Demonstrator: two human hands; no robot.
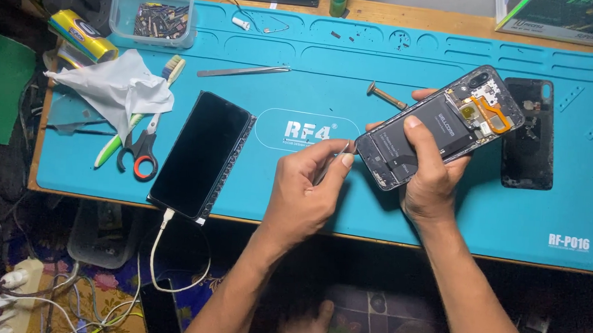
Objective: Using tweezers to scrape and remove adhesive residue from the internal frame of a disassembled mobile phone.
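Opened phone, gripped tilted in right hand, lies just right of left hand pinching tweezers.

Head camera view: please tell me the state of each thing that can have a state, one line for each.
opened phone: back off, insides bare, held up by right hand
left hand: pinching thin metal tool at the phone's lower end
back cover: removed, flat on blue mat
second phone: screen dark, cable plugged
scissors: closed
plastic box: open
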